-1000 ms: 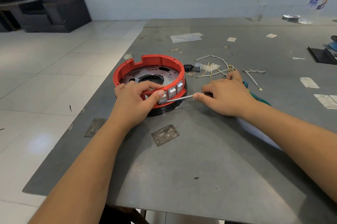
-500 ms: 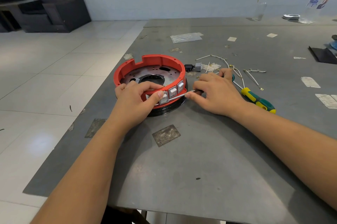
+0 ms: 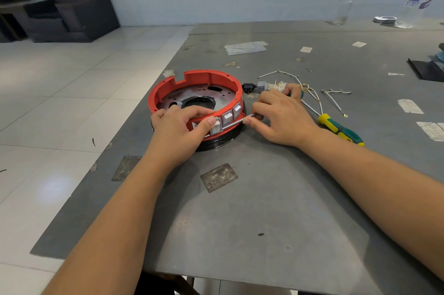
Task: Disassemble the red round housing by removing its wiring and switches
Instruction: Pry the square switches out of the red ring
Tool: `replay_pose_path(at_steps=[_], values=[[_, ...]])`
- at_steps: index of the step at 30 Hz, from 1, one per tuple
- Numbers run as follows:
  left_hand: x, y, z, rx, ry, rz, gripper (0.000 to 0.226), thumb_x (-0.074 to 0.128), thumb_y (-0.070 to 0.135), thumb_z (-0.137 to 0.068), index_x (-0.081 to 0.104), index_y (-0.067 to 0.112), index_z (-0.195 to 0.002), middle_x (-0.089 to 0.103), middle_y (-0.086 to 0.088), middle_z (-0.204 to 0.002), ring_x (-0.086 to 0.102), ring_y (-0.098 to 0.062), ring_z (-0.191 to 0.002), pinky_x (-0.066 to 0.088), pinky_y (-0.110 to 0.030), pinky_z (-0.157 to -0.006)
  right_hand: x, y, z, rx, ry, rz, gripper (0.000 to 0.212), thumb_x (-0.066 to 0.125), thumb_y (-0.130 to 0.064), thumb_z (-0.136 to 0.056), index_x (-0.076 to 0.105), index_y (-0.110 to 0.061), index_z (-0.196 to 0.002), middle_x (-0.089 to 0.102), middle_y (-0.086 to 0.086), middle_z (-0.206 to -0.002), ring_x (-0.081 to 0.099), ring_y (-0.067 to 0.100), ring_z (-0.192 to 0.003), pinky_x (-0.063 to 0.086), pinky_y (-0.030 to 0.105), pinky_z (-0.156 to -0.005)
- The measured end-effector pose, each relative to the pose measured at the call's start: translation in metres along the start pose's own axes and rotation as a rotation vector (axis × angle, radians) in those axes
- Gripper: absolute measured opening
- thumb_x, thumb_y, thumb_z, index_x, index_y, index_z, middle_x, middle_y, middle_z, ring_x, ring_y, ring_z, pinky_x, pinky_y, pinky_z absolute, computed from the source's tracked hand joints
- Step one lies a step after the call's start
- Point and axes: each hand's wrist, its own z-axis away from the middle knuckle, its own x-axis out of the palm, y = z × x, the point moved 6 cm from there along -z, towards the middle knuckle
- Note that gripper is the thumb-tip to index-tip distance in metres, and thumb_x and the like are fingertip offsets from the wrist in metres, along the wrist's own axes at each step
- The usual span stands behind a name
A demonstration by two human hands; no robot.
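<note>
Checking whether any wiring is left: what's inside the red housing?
Inside the red housing only a bare metal plate with holes and a dark central opening shows. The left hand covers the near part.

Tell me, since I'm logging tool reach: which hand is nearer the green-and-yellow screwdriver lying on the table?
Right. The right hand lies just left of the screwdriver, apart from it; the left hand grips the red housing farther away.

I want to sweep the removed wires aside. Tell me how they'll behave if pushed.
The loose wires look thin and kinked, so they probably flex and tangle rather than slide as one piece. Their small end terminals may snag on each other. They lie flat on the table, so rolling seems unlikely, and they're likely very light.
</note>
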Motion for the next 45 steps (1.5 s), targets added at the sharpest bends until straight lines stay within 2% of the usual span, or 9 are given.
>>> replay_pose_path(at_steps=[9,13,16,18,30,35,39,42,45], values=[[0.0,-0.001,0.001,0.012,0.025,0.007,0.02,0.061,0.054,-0.098,0.056,0.07,-0.087,0.05,0.024,-0.096,0.027,-0.007,-0.106,0.03,-0.043,-0.104,-0.002,-0.004,0.014,0.05,-0.073,0.11,0.057,0.023,-0.069,-0.099,0.053,-0.029,-0.071,0.055,-0.011,-0.072,0.048,0.015,-0.07,0.031,0.042,-0.084],[-0.002,0.001,0.001,0.04,0.034,0.025,0.014,0.057,0.059,-0.095,0.057,0.071,-0.087,0.051,0.026,-0.092,0.029,0.011,-0.098,0.03,-0.043,-0.103,-0.002,-0.002,0.022,0.069,-0.178,0.082,0.065,0.012,-0.073,-0.095,0.053,-0.029,-0.071,0.053,-0.01,-0.068,0.047,0.013,-0.065,0.033,0.036,-0.078],[0.0,-0.001,0.001,-0.005,0.004,0.009,0.02,0.06,0.053,-0.099,0.055,0.071,-0.09,0.048,0.027,-0.1,0.028,-0.011,-0.115,0.032,-0.044,-0.107,-0.004,-0.002,0.032,0.065,-0.233,0.072,0.064,0.009,-0.074,-0.093,0.053,-0.03,-0.075,0.054,-0.009,-0.071,0.051,0.015,-0.068,0.039,0.035,-0.078],[0.0,-0.001,0.001,-0.012,-0.006,0.017,0.02,0.061,0.054,-0.099,0.056,0.071,-0.091,0.047,0.026,-0.102,0.029,-0.018,-0.119,0.03,-0.04,-0.104,-0.008,-0.004,0.038,0.047,-0.243,0.051,0.06,0.011,-0.073,-0.093,0.051,-0.031,-0.079,0.057,-0.009,-0.074,0.056,0.016,-0.072,0.044,0.037,-0.08],[0.001,-0.001,0.002,-0.014,0.013,0.027,0.018,0.062,0.053,-0.098,0.058,0.068,-0.092,0.048,0.024,-0.102,0.027,-0.017,-0.118,0.029,-0.039,-0.102,-0.016,-0.033,0.052,0.035,-0.294,-0.036,0.048,0.03,-0.074,-0.09,0.054,-0.033,-0.094,0.054,-0.009,-0.099,0.053,0.015,-0.094,0.042,0.039,-0.091],[0.003,-0.004,0.002,-0.015,0.014,0.02,0.013,0.061,0.059,-0.096,0.057,0.071,-0.091,0.05,0.021,-0.105,0.028,-0.018,-0.119,0.029,-0.039,-0.102,-0.017,-0.037,0.053,0.029,-0.277,-0.026,0.047,0.028,-0.074,-0.092,0.054,-0.035,-0.098,0.055,-0.01,-0.101,0.054,0.014,-0.095,0.042,0.037,-0.09],[0.003,-0.003,0.003,0.009,0.07,0.025,0.014,0.061,0.061,-0.094,0.056,0.073,-0.088,0.049,0.023,-0.1,0.024,-0.003,-0.102,0.032,-0.042,-0.103,-0.017,-0.042,0.048,0.023,-0.261,-0.049,0.049,0.032,-0.074,-0.095,0.057,-0.033,-0.105,0.055,-0.01,-0.104,0.054,0.013,-0.097,0.042,0.033,-0.086],[0.002,-0.002,0.004,0.062,0.115,0.001,0.017,0.062,0.055,-0.096,0.056,0.069,-0.091,0.049,0.025,-0.093,0.02,0.031,-0.102,0.036,-0.048,-0.103,-0.024,-0.054,0.031,0.015,-0.166,-0.177,0.047,0.044,-0.067,-0.094,0.056,-0.028,-0.116,0.056,-0.009,-0.111,0.054,0.013,-0.101,0.043,0.03,-0.085],[0.002,-0.002,0.004,0.086,0.136,0.013,0.009,0.057,0.059,-0.091,0.059,0.067,-0.095,0.051,0.021,-0.089,0.019,0.034,-0.105,0.035,-0.046,-0.102,-0.033,-0.068,0.011,0.03,-0.016,-0.338,0.047,0.061,-0.057,-0.09,0.054,-0.023,-0.122,0.056,-0.006,-0.111,0.055,0.013,-0.098,0.048,0.03,-0.082]])
